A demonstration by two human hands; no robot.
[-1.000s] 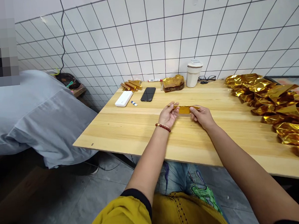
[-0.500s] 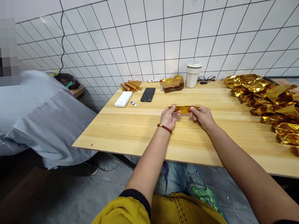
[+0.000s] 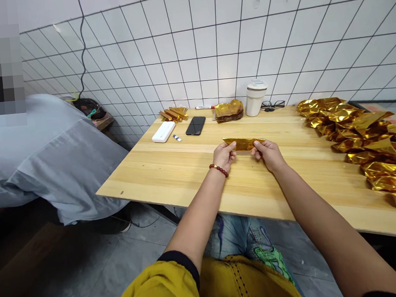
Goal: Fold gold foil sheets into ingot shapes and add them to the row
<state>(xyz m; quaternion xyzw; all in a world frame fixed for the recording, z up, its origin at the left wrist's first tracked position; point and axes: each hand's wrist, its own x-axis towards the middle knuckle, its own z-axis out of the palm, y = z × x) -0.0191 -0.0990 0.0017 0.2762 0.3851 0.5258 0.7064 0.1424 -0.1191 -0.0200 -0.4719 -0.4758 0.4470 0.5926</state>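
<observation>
A narrow, folded strip of gold foil paper (image 3: 244,144) stretches between my two hands, just above the wooden table (image 3: 172,174). My left hand (image 3: 224,154), with a red bead bracelet at the wrist, pinches its left end between thumb and fingers. At the right end, my right hand (image 3: 267,153) grips it the same way, thumb on top. Beyond my hands lies a stack of gold foil paper (image 3: 229,111). To the right, a long row of crumpled, puffed gold foil pieces (image 3: 366,138) covers that side of the table.
Toward the back stand or lie a white lidded cup (image 3: 256,98), glasses (image 3: 273,105), a black phone (image 3: 195,126), a white power bank (image 3: 163,131), a small blue-and-white item (image 3: 176,138), a marker (image 3: 204,107) and folded gold strips (image 3: 174,114). A person in grey (image 3: 60,156) sits at left.
My left thumb has shifted slightly along the foil strip, and the strip has tilted so more of its gold face shows. Everything else is unchanged.
</observation>
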